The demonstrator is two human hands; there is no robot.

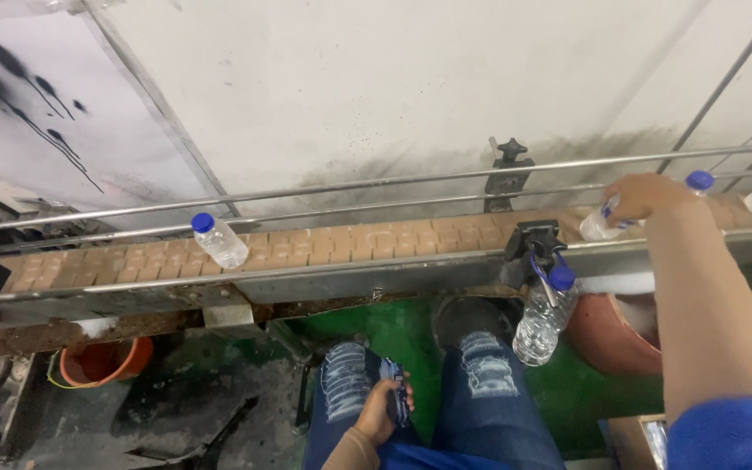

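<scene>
My right hand [646, 196] wraps its fingers round a bottle [600, 224] on the belt [376, 244], mid-pick; lifting it clear of the rail [350, 184] looks next. Left hand [382, 409] grips a phone [396, 392] on my lap.

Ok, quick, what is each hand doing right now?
Left hand: closed on a small dark object in the lap.
Right hand: gripping a clear bottle on the conveyor.
</scene>
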